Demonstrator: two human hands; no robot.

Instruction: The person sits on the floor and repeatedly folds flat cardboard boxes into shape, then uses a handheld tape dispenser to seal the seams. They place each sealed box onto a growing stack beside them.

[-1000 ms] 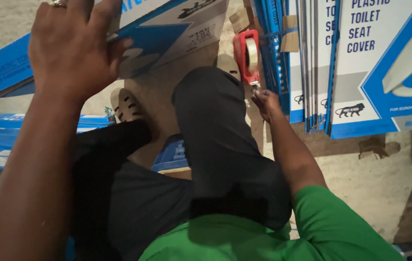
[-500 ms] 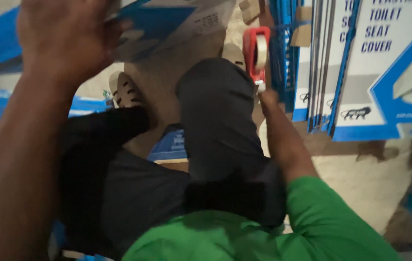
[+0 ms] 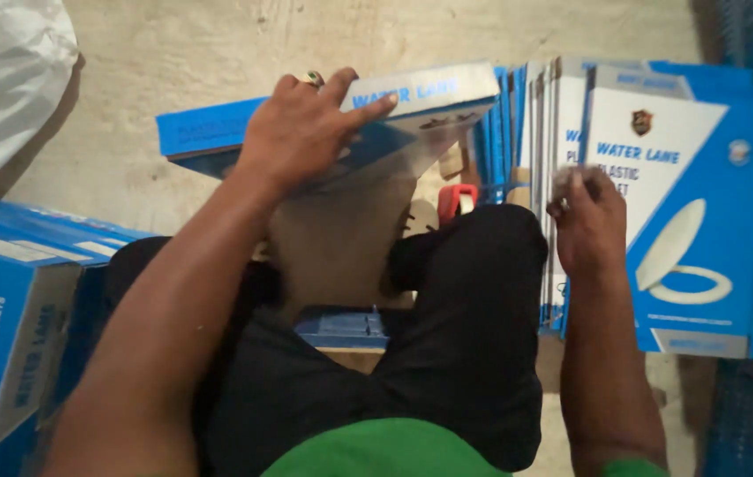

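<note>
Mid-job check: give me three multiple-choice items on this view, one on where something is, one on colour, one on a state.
1. Where is the red tape dispenser? A on the white sack; B by the raised knee, beside the upright stack; C in the left hand.
2. Main colours of the flat cartons? A blue and white; B green; C brown only.
3. The left hand is: A empty; B gripping a folded carton; C resting on the floor.

B: red shows beside the knee. A: blue and white faces. B: fingers lie over its edge.
</note>
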